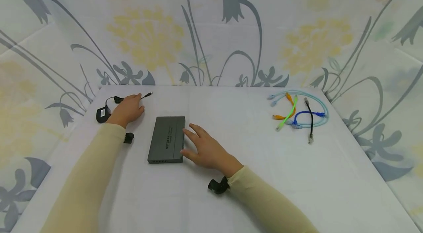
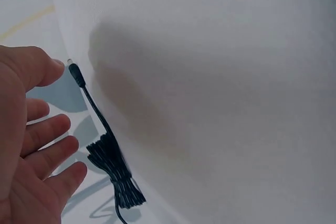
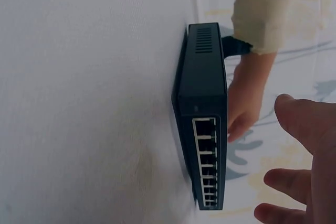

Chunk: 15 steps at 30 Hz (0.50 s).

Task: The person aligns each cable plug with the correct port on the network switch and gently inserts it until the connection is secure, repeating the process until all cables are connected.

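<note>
My left hand [image 1: 128,111] reaches over the power adapter's black cable at the back left, fingers loosely bent. In the left wrist view, the cable's barrel plug [image 2: 76,74] lies just off the thumb tip, and its tied bundle [image 2: 116,170] sits beyond the fingertips. The adapter's black block [image 1: 103,114] with a white label rests left of that hand. A dark grey NETGEAR network switch [image 1: 166,139] lies flat between both hands. Along its right edge, my right hand [image 1: 209,148] hovers with spread fingers; the right wrist view shows the row of ports [image 3: 207,161] facing it.
At the back right lies a group of short network cables: a light blue cable [image 1: 325,102], an orange one [image 1: 279,117], a green one [image 1: 293,110], a dark blue one [image 1: 305,112] and a black one [image 1: 311,119]. A patterned curtain [image 1: 211,27] hangs behind the white table [image 1: 231,115].
</note>
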### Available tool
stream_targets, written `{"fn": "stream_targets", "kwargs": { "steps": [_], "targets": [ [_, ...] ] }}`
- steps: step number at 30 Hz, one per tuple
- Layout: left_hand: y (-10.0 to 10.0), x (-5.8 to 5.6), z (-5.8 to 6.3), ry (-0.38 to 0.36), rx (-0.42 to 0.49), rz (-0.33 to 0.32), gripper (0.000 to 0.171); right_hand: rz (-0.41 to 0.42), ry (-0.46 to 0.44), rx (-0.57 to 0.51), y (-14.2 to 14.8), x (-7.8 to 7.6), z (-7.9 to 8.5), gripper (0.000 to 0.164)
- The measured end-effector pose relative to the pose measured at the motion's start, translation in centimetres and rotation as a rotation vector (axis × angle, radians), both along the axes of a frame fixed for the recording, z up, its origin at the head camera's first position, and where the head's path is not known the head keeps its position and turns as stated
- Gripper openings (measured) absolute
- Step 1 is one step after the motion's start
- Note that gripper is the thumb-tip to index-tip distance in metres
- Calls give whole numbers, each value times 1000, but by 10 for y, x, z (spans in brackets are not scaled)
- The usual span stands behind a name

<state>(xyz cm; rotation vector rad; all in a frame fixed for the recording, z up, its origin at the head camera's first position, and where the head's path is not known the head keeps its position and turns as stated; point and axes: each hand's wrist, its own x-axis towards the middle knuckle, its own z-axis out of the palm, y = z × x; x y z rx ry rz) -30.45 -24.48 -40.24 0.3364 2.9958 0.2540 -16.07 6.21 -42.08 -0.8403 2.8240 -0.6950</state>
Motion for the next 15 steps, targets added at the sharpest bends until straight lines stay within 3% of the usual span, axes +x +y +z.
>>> {"fn": "stream_targets", "kwargs": {
  "steps": [7,15],
  "targets": [
    [10,-13,-2,-11,-22,-23,56,37,-5,7,-8,5,0,71],
    [8,-25,-4,-61,-51,-21,56,98,-13,39,-21,10,0,76]
  ]
}}
